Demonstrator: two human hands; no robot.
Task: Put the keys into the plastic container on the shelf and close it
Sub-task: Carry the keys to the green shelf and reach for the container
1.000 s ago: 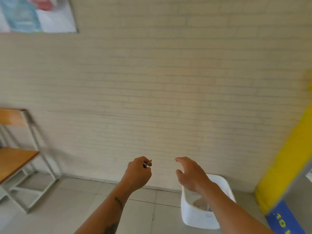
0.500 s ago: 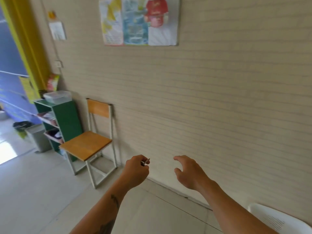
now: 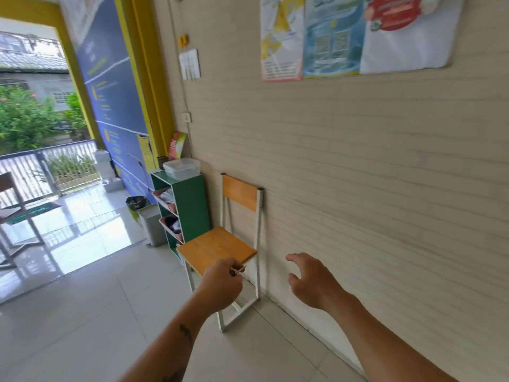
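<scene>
A clear plastic container (image 3: 182,168) with its lid on sits on top of the green shelf (image 3: 192,205) against the wall, well beyond both hands. My left hand (image 3: 220,285) is closed in a fist on the keys (image 3: 238,270); a metal tip sticks out past the fingers. My right hand (image 3: 311,279) is held out beside it, fingers apart and curled, with nothing in it. Both hands hover in front of the chair.
A wooden chair (image 3: 220,246) with a white metal frame stands between me and the shelf, against the brick wall. A grey bin (image 3: 153,224) stands left of the shelf. Tiled floor opens to the left toward a doorway and a railing (image 3: 46,166).
The view has swung left along the wall, so the shelf, container and chair came into sight and now look nearer. My hands keep the same pose, left still on the keys.
</scene>
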